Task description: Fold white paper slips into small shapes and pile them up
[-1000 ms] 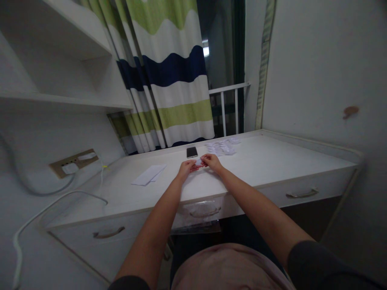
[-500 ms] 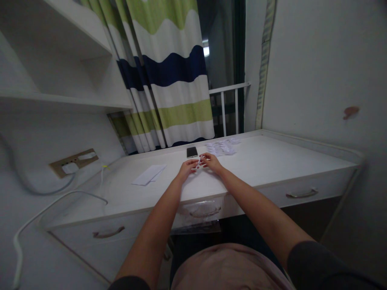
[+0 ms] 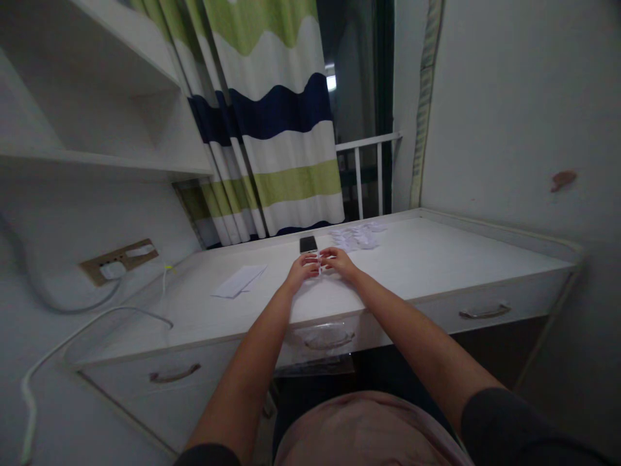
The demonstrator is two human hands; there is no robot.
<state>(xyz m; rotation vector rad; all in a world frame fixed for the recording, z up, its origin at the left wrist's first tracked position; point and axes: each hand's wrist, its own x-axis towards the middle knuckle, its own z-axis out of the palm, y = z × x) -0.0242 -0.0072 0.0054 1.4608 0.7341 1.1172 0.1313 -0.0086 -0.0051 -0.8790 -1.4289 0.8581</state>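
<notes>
Between my two hands a small piece of white folded paper (image 3: 319, 265) stands roughly upright, just above the desktop. My left hand (image 3: 303, 268) pinches it from the left, fingers bent and close together. From the right, my right hand (image 3: 338, 261) grips the same paper with its fingertips. Most of the paper is hidden by the fingers, so its exact shape cannot be made out. Just behind my hands a dark phone (image 3: 308, 244) lies flat. Beyond my right hand is a spread of several small folded white papers (image 3: 358, 235).
Flat white sheets (image 3: 240, 281) lie on the white desk (image 3: 436, 259) to the left. A white cable (image 3: 121, 309) runs over the desk's left end, near a wall socket (image 3: 119, 260). A striped curtain (image 3: 286, 149) hangs behind. Drawers with handles (image 3: 485, 312) line the front.
The paper between my hands has turned from slanted to nearly upright. My fingers have shifted slightly around it; the phone, sheets and folded papers are where they were.
</notes>
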